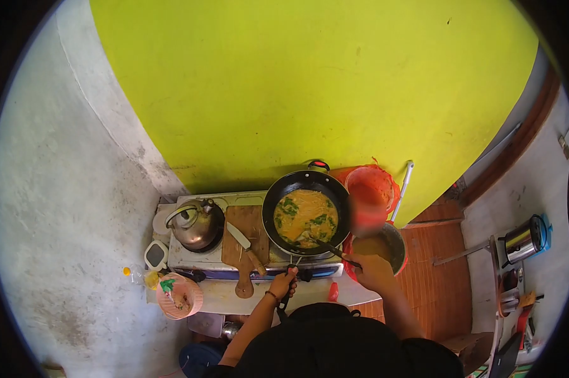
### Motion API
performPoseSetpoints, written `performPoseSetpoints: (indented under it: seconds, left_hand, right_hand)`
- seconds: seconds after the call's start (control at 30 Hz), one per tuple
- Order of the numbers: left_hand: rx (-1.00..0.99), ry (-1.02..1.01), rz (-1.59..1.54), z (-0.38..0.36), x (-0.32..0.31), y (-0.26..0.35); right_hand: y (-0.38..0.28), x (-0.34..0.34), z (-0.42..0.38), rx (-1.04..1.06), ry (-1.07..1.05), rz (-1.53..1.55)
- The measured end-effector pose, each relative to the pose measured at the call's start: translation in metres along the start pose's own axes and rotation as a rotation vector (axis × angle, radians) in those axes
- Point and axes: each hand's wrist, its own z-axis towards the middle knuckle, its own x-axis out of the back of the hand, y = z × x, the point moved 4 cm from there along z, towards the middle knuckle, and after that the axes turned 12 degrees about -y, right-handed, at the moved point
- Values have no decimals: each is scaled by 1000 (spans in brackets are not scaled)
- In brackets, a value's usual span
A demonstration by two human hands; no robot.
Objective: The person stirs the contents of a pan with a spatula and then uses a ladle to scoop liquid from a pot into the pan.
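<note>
A black wok (270, 208) sits on the right side of the stove and holds an orange-yellow egg-like mixture (309, 211) with green leaves. My left hand (283, 285) is closed around the wok's long handle, which points toward me. In my right hand (371, 273) is the dark handle of a spatula (330, 248). Its head reaches into the lower part of the mixture and is partly covered by it. Left of the wok, a knife (240, 238) with a wooden handle lies on a wooden cutting board (254, 217).
A metal kettle (199, 232) stands on the left of the stove (183, 260). To the right of the wok are a red bucket (388, 183) and a pot (396, 242) of cloudy liquid. A pink basket (193, 302) sits at the counter's left end. Behind rises a green wall (297, 82).
</note>
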Motion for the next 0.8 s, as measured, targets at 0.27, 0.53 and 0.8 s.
performPoseSetpoints:
  seconds: [0.27,0.53,0.8]
  left_hand:
    - [-14,8,15,-1,-1,1]
    - [-7,5,0,1,-1,0]
    - [-17,-3,12,2,-1,-1]
  right_hand:
    - [3,10,-6,-11,0,55]
    - [11,8,-9,-39,1,-23]
    - [12,25,-18,-12,-52,53]
